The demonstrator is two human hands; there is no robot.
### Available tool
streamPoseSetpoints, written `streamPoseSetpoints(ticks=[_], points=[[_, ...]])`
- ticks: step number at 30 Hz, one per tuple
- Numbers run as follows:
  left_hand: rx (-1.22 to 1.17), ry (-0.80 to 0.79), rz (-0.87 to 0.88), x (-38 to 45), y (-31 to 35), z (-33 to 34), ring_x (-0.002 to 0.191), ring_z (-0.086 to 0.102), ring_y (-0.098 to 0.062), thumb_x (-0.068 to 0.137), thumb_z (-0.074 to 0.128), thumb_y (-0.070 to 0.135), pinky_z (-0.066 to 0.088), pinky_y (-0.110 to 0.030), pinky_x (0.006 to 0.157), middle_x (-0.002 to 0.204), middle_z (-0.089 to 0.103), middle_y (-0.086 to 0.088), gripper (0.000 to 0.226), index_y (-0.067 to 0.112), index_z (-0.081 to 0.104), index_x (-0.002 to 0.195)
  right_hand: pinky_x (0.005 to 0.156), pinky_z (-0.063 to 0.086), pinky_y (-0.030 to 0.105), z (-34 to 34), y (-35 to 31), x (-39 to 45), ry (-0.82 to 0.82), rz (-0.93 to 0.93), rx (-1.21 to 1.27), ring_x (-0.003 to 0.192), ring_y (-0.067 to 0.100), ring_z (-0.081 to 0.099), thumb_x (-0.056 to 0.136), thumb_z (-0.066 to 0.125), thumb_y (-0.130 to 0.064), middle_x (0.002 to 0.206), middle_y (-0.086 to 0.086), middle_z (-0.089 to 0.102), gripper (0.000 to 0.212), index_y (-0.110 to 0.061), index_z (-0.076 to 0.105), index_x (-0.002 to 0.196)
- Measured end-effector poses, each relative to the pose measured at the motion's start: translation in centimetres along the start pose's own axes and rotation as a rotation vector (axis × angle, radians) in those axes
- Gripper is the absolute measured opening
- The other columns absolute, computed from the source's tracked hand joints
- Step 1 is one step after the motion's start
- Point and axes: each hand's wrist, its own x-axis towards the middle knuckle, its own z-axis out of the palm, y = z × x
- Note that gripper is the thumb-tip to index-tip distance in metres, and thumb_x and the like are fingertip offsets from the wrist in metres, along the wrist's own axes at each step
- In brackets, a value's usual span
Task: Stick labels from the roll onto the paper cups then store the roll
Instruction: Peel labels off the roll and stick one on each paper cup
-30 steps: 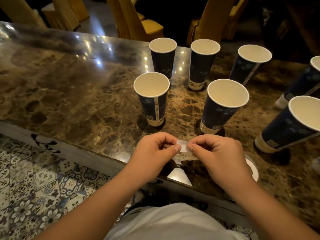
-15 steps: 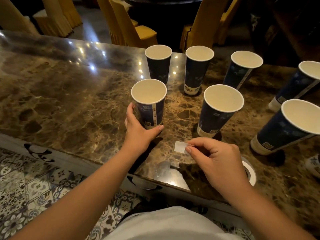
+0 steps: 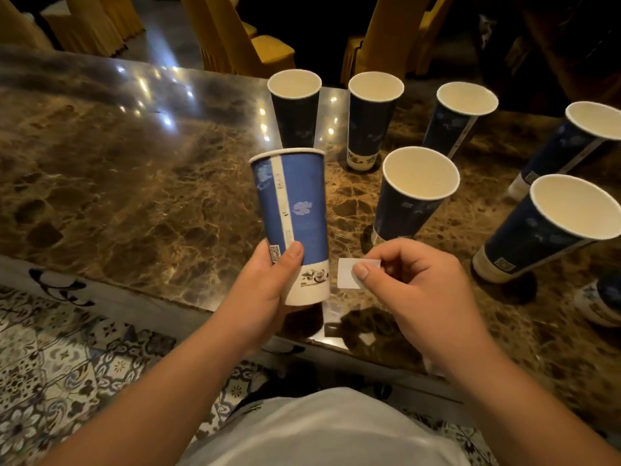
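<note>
Blue cup (image 3: 295,210) gripped upright by L hand (image 3: 265,287) — R hand (image 3: 413,284) pinches label (image 3: 349,275) beside it.

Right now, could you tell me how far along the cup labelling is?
Early, it seems. No standing cup shows a stuck label from this view, for example the nearest standing cup. In hand: the left hand grips the lifted blue cup near its base, and the right hand pinches a peeled white label beside it, not yet touching. Left: sticking this label, labelling the other cups, storing the roll, which is not visible.
</note>
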Motion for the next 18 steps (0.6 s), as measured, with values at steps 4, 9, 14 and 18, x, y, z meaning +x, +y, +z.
streamPoseSetpoints(ticks=[4, 9, 14, 18], points=[[0.022, -0.040, -0.036, -1.5, -0.5, 1.3, 0.084, 0.072, -0.014, 0.085, 0.062, 0.045, 0.055, -0.025, 0.063, 0.102, 0.073, -0.005, 0.054, 0.015, 0.051, 0.128, 0.058, 0.057, 0.027, 0.0, -0.2, -0.4, -0.020, 0.042, 0.068, 0.068, 0.018, 0.065, 0.080, 0.075, -0.024, 0.070, 0.000, 0.068, 0.006, -0.025, 0.070, 0.078], [0.049, -0.055, -0.052, -2.4, -1.2, 2.4, 0.104, 0.070, -0.016, 0.082, 0.053, 0.056, 0.054, -0.033, 0.079, 0.115, 0.073, -0.002, 0.058, 0.024, 0.052, 0.130, 0.061, 0.058, 0.028, -0.3, -0.5, -0.8, -0.024, 0.072, 0.119, 0.070, 0.010, 0.068, 0.079, 0.074, -0.026, 0.072, -0.002, 0.069, 0.006, -0.024, 0.069, 0.079], [0.089, -0.075, -0.041, -3.3, -1.6, 3.2, 0.100, 0.070, -0.017, 0.080, 0.058, 0.049, 0.053, -0.036, 0.080, 0.115, 0.072, -0.003, 0.057, 0.024, 0.051, 0.130, 0.060, 0.058, 0.028, -0.7, -0.4, -1.3, -0.012, 0.084, 0.131, 0.069, 0.010, 0.069, 0.079, 0.075, -0.022, 0.068, -0.003, 0.069, 0.008, -0.021, 0.068, 0.076], [0.210, -0.072, -0.011, -3.7, -2.0, 3.5, 0.113, 0.066, -0.024, 0.067, 0.076, 0.049, 0.050, -0.050, 0.099, 0.122, 0.069, -0.005, 0.073, 0.025, 0.049, 0.131, 0.055, 0.051, 0.020, -1.0, -0.3, -1.6, 0.011, 0.052, 0.103, 0.059, 0.006, 0.061, 0.078, 0.075, -0.026, 0.065, -0.005, 0.066, 0.007, -0.022, 0.069, 0.076]])
